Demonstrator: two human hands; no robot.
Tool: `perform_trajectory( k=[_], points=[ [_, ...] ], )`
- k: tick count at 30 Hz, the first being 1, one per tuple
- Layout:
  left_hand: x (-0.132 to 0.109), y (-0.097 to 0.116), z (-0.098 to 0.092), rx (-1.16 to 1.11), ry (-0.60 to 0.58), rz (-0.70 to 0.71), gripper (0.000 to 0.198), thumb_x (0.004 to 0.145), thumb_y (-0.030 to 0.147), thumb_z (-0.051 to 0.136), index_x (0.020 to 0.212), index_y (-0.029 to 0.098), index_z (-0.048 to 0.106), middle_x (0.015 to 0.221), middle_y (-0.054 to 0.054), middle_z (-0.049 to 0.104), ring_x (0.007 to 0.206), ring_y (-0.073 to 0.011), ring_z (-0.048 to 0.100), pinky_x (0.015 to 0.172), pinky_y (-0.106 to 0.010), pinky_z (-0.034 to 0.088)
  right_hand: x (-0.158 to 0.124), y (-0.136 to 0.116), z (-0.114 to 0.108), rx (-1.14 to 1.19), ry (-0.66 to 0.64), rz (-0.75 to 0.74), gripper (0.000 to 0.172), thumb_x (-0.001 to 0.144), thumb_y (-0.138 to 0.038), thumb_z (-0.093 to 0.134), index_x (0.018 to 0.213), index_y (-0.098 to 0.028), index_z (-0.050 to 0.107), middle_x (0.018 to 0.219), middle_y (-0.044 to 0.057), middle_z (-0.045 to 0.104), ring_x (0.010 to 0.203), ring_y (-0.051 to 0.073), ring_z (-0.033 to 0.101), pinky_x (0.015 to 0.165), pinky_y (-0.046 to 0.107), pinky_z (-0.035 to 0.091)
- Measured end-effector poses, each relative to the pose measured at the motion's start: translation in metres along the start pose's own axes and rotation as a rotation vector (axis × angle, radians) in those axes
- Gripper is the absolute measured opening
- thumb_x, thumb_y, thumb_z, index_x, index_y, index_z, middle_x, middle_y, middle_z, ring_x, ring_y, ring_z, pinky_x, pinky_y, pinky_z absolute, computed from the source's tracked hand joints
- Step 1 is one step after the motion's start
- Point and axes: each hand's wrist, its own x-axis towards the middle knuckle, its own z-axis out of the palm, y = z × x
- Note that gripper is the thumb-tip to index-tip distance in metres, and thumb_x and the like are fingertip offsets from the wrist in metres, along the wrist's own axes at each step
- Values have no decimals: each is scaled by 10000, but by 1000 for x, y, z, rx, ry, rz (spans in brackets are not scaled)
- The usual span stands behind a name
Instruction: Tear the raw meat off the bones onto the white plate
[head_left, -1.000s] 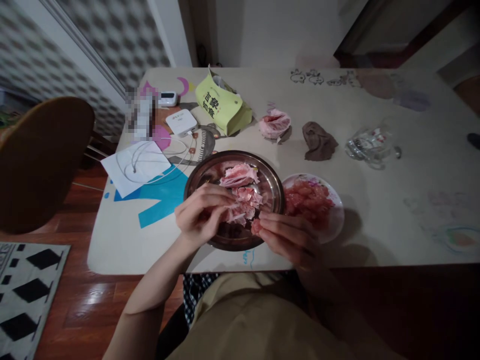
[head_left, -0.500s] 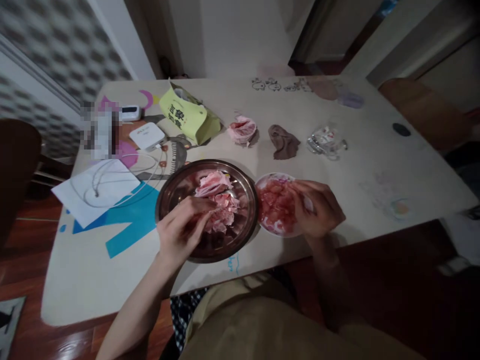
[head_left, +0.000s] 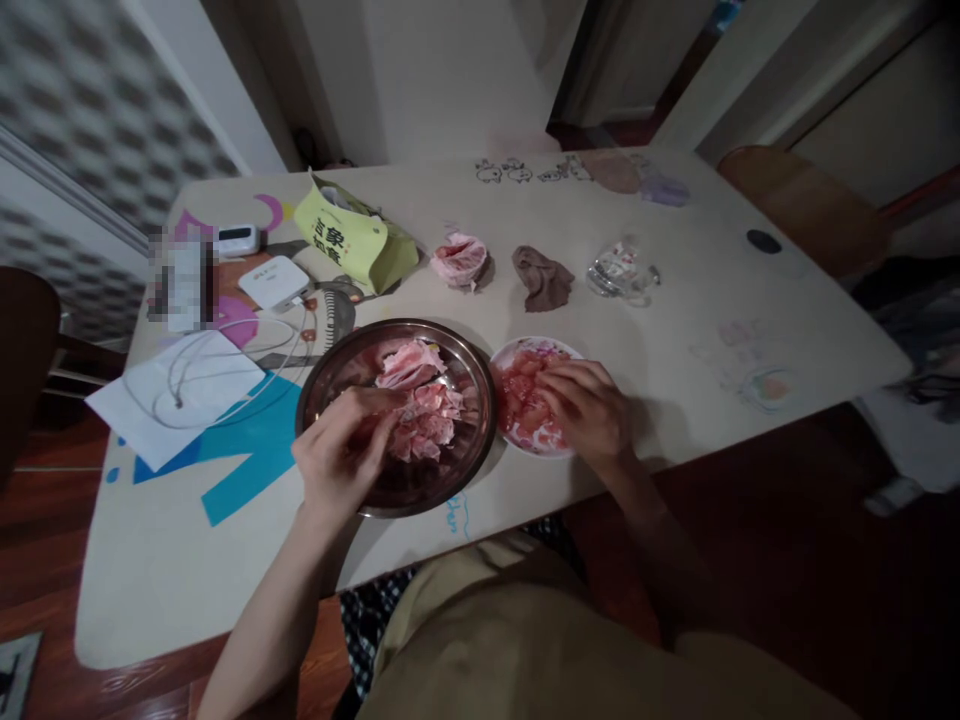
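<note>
A round metal bowl [head_left: 334, 365] holds pale pink peel scraps [head_left: 416, 400]. Right of it a small white plate [head_left: 517, 350] carries red fruit flesh [head_left: 521, 405]. My left hand [head_left: 337, 455] rests over the bowl's near side, fingers curled and pinching at the peels; whether it holds a piece is hidden. My right hand [head_left: 585, 410] lies over the plate's right half with fingers bent down onto the red flesh.
On the table [head_left: 675, 330] behind stand a yellow-green bag [head_left: 352, 240], a pink peel cup [head_left: 459, 260], a brown cloth [head_left: 541, 277], a crumpled clear wrapper [head_left: 621, 268]. At left lie a white paper with cable [head_left: 176, 385] and white devices [head_left: 274, 280]. A chair [head_left: 806, 205] stands far right.
My right hand moved from the bowl's near edge to the plate and now rests on the red flesh. The left hand stayed at the bowl. The view shifted right.
</note>
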Motion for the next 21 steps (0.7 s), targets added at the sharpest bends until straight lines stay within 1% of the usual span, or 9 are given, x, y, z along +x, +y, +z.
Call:
perform_trajectory(
  k=[2, 4, 6, 8, 11, 14, 17, 21],
  points=[
    [0, -1, 0, -14, 4, -46, 88, 905, 111, 740, 930, 194, 725, 882, -26, 791, 812, -155, 760, 783, -250, 600, 2, -3, -2, 13, -44, -19, 168, 975, -220, 693, 1105, -276, 784, 1061, 32, 808, 1071, 244, 736, 977, 466, 639],
    [-1, -2, 0, -26, 5, -124, 41, 908, 168, 760, 906, 195, 730, 871, -23, 791, 792, -152, 753, 753, -243, 591, 7, -10, -4, 26, -51, -31, 200, 968, -221, 705, 1149, -263, 778, 1098, 43, 808, 1090, 254, 725, 980, 472, 633],
    [-1, -4, 1, -40, -3, -198, 51, 914, 224, 771, 893, 195, 736, 862, -21, 789, 774, -145, 745, 719, -230, 576, 15, -23, -4, 31, -43, -17, 196, 977, -211, 694, 1147, -256, 780, 1118, 48, 805, 1076, 251, 724, 984, 473, 624],
    [-2, -6, 1, -73, 0, -240, 82, 916, 259, 777, 887, 191, 741, 862, -24, 788, 783, -145, 744, 744, -235, 578, 24, -40, 0, 76, -14, -39, 172, 983, -200, 682, 1106, -253, 789, 1075, 51, 805, 1041, 250, 726, 978, 485, 621],
    [-2, -7, 2, -110, 16, -256, 76, 917, 254, 778, 886, 193, 744, 869, -23, 786, 798, -138, 738, 759, -230, 571, 38, -70, 13, 271, -42, -129, 202, 986, -149, 667, 1140, -230, 771, 1066, 55, 795, 1068, 229, 715, 989, 462, 620],
    [-1, -7, 3, -119, 44, -275, 93, 924, 270, 771, 882, 191, 745, 852, -20, 778, 766, -134, 723, 702, -218, 553, 53, -95, 27, 409, -77, -179, 207, 986, -138, 662, 1140, -232, 763, 1046, 52, 787, 1068, 216, 713, 957, 435, 634],
    [-1, -7, 4, -136, 67, -288, 116, 938, 293, 757, 898, 186, 738, 864, -27, 774, 786, -143, 724, 728, -233, 558, 66, -108, 39, 473, -142, -176, 195, 970, -143, 685, 1135, -217, 756, 1085, 71, 777, 1104, 229, 706, 975, 428, 627],
    [2, -6, 3, -161, 74, -203, 49, 951, 239, 742, 938, 197, 721, 980, -39, 772, 935, -159, 727, 880, -280, 566, 76, -114, 50, 522, -118, -170, 230, 975, -154, 674, 1190, -213, 731, 1151, 87, 773, 1129, 234, 710, 1007, 440, 613]
  ],
)
